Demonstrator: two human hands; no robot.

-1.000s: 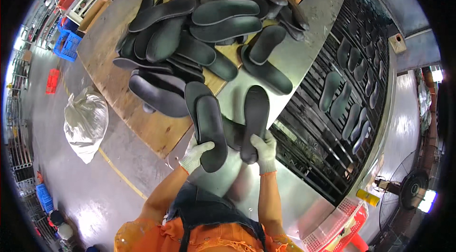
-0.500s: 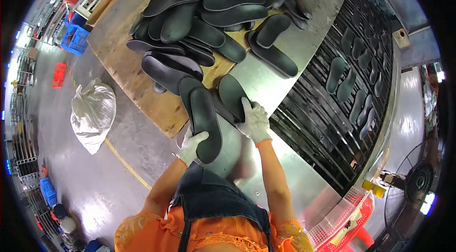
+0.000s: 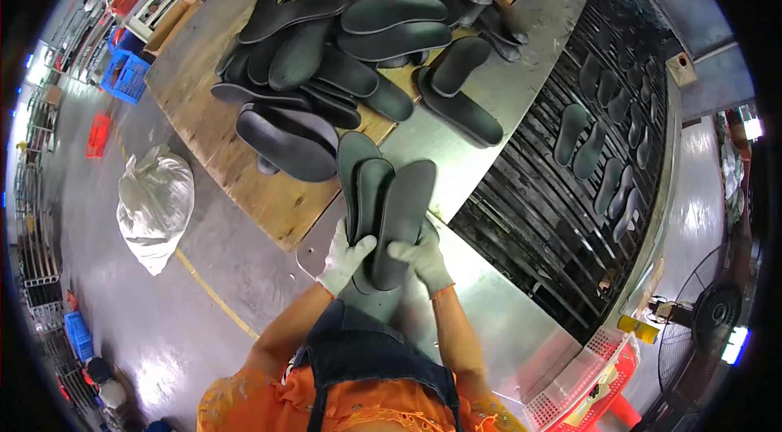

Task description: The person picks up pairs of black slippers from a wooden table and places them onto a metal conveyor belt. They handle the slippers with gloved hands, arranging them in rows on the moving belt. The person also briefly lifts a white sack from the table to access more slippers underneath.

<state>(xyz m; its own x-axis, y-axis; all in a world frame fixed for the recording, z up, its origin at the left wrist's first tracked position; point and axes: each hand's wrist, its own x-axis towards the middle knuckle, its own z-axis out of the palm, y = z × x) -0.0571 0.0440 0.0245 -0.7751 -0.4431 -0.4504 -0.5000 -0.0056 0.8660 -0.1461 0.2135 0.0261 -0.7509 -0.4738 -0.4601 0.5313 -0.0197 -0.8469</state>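
Both hands wear white gloves and are close together over the near end of the metal table. My left hand (image 3: 345,258) is closed round the heel ends of two dark insoles (image 3: 372,200), its thumb across the upper one. In my right hand (image 3: 427,259) is another black insole (image 3: 409,208), gripped at its lower end with the thumb on top. Its left edge overlaps the insoles in my left hand. Beyond them lies a large, loose heap of black insoles (image 3: 305,53). Two more insoles (image 3: 463,110) lie crossed at the heap's right.
The heap rests on a wooden board (image 3: 195,90) and the metal tabletop (image 3: 497,269). Right of it runs a slatted conveyor (image 3: 505,220) carrying several insoles. A red-and-pink basket (image 3: 582,379) and a fan (image 3: 715,310) stand lower right; a white sack (image 3: 155,204) sits on the left floor.
My right hand has lifted an insole off the table and brought it leftward beside those in my left hand. The held insoles now fan upright; the heap shifts slightly in view.
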